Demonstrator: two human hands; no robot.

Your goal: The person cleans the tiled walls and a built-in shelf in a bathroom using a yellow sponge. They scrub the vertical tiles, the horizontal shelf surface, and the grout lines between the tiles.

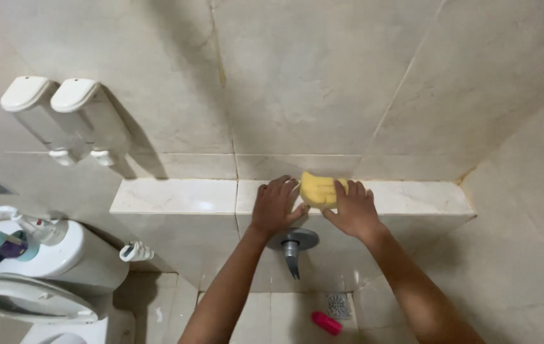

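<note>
A yellow sponge [318,190] rests on the pale marble ledge [176,196] that runs along the wall. My right hand [353,211] lies flat against the sponge's right side, fingers over it. My left hand [275,205] presses on the ledge just left of the sponge, its fingertips touching the sponge's edge. Both forearms reach up from the bottom of the view. Below my hands a metal tap [293,245] sticks out of the wall under the ledge.
Two white wall dispensers [68,114] hang at upper left. A white toilet [36,280] with spray bottles on its tank stands at lower left, a bidet sprayer [135,252] beside it. On the tiled floor lie a drain [337,304] and a pink object [326,323].
</note>
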